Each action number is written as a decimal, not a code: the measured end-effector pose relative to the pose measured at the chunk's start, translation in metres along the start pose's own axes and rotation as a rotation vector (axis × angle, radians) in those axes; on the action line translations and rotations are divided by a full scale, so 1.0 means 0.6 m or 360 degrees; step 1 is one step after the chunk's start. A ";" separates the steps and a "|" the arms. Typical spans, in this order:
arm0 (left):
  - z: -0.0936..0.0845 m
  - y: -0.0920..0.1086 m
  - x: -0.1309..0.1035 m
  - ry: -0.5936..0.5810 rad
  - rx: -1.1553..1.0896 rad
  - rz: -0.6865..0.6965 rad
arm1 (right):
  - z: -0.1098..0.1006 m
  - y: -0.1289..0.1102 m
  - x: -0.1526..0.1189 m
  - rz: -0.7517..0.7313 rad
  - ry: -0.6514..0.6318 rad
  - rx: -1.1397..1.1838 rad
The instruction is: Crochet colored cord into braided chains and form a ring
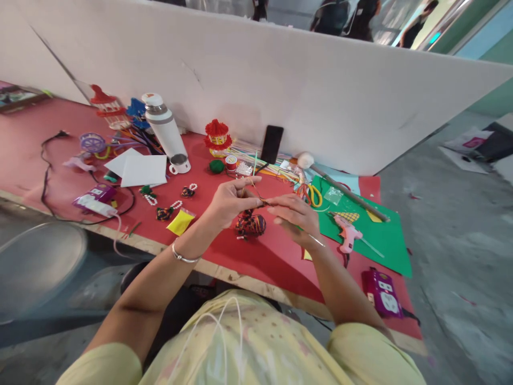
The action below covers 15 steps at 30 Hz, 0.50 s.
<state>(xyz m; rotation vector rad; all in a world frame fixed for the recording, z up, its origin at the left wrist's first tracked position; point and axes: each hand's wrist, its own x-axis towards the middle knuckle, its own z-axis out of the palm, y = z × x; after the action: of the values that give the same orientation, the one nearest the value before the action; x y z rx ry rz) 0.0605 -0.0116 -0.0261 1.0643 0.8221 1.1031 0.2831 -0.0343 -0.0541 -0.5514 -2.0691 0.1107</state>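
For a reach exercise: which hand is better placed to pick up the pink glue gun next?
Probably the right hand: it is nearer the glue gun than the left hand, though both seem busy at the yarn bundle.

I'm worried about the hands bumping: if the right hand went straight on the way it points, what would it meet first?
Most likely the left hand, near its thumb tip, which lies just ahead of the right hand in this view; exact depth is unclear.

A white flask (167, 131) and dark phone (272, 144) stand before the pale partition (320, 96), with blurred figures (331, 17), probably people, beyond.
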 end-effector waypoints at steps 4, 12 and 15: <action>-0.003 -0.005 0.002 -0.0023 0.0181 0.0040 | -0.023 -0.008 0.011 0.0053 -0.0112 0.0166; -0.001 0.001 0.001 -0.0094 0.0488 0.0176 | -0.040 -0.014 0.007 0.0430 -0.0120 0.0457; 0.000 0.001 0.002 -0.0152 0.0444 0.0192 | -0.038 -0.011 0.002 0.0519 -0.0013 0.0577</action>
<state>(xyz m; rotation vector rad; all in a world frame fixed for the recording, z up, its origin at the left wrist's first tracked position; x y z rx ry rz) 0.0609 -0.0103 -0.0255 1.4045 0.8604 1.0485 0.2993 -0.0431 -0.0389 -0.6546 -1.8905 0.6653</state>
